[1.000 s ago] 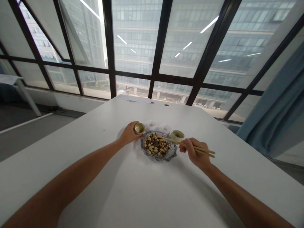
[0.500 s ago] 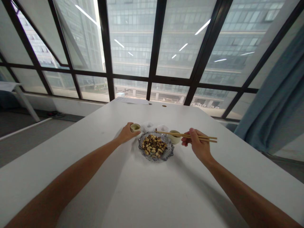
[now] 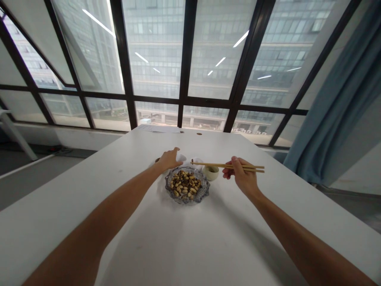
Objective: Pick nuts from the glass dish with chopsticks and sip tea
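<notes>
My left hand (image 3: 169,159) has its thumb and fingers spread beside a small white cup (image 3: 181,158); I cannot tell whether it touches the cup. Behind that hand, mostly hidden, stands a small cup with a dark inside (image 3: 157,160). My right hand (image 3: 242,172) grips a pair of wooden chopsticks (image 3: 220,165) pointing left. At their tips is a small dark piece (image 3: 192,161), too small to name. Below the tips sits a scalloped glass bowl (image 3: 205,192) full of pistachio-like nuts (image 3: 186,184). A pale green cup (image 3: 210,172) stands at the bowl's right, under the chopsticks.
Another white cup (image 3: 197,163) is partly visible behind the bowl. Papers (image 3: 160,129) and a small brown disc (image 3: 199,134) lie at the far end of the white table (image 3: 178,246). Windows rise beyond it, with a blue curtain (image 3: 324,115) on the right.
My left hand has let go of the small greenish cup, which now stands to its left, and has opened toward the white cup. The chopsticks stay above the bowl's far edge. The view has shifted slightly.
</notes>
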A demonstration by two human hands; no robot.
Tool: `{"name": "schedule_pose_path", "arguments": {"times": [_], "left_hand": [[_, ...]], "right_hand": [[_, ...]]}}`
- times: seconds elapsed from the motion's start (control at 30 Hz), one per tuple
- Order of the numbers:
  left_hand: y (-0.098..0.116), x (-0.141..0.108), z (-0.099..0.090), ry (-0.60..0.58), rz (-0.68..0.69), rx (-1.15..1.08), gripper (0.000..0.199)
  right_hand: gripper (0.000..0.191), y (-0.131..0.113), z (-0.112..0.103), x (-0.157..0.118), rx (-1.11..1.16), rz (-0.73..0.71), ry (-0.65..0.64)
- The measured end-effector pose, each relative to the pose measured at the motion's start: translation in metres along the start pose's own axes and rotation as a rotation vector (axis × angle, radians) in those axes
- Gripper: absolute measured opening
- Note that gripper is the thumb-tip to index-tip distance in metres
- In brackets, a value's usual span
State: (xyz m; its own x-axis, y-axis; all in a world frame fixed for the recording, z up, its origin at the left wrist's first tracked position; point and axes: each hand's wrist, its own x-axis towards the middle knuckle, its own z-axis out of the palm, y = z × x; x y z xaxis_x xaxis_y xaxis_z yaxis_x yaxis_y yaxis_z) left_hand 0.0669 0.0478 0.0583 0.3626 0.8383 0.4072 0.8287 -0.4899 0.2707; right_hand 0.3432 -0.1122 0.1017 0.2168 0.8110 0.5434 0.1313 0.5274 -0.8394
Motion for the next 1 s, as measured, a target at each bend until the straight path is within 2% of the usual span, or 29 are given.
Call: {"name": "schedule_pose_path", "arguments": {"times": [0.13, 0.2, 0.33, 0.43, 0.5, 0.57, 0.63, 0.7, 0.83, 1.0], "left_hand": [[0.002, -0.004, -0.006, 0.084, 0.203, 0.003, 0.071], [0.003, -0.007, -0.009, 0.106, 0.254, -0.01, 0.07], [0.008, -0.012, -0.013, 0.096, 0.259, -0.028, 0.072], [0.011, -0.014, -0.013, 0.081, 0.246, -0.025, 0.071], [0.012, -0.014, -0.014, 0.069, 0.229, -0.017, 0.071], [0.013, -0.015, -0.014, 0.056, 0.2, -0.001, 0.072], [0.014, -0.016, -0.015, 0.042, 0.165, 0.022, 0.072], [0.016, -0.017, -0.017, 0.027, 0.125, 0.049, 0.073], [0.018, -0.018, -0.02, -0.022, 0.044, 0.092, 0.072], [0.015, -0.016, -0.018, -0.064, -0.026, 0.074, 0.064]], "right_hand": [[0.053, 0.002, -0.001, 0.0, 0.004, -0.017, 0.001], [0.053, 0.004, -0.002, -0.001, -0.003, -0.024, -0.003], [0.053, 0.007, 0.002, 0.001, -0.023, -0.026, 0.014], [0.056, 0.012, 0.019, 0.01, -0.027, -0.046, 0.022], [0.059, 0.017, 0.034, 0.019, -0.047, -0.033, -0.017], [0.06, 0.021, 0.047, 0.028, -0.086, -0.002, -0.107], [0.061, 0.021, 0.052, 0.033, -0.121, 0.012, -0.158], [0.06, 0.016, 0.048, 0.033, -0.138, -0.001, -0.152], [0.063, -0.008, 0.024, 0.028, -0.165, 0.007, -0.176], [0.07, -0.042, 0.004, 0.02, -0.302, 0.217, -0.432]]}}
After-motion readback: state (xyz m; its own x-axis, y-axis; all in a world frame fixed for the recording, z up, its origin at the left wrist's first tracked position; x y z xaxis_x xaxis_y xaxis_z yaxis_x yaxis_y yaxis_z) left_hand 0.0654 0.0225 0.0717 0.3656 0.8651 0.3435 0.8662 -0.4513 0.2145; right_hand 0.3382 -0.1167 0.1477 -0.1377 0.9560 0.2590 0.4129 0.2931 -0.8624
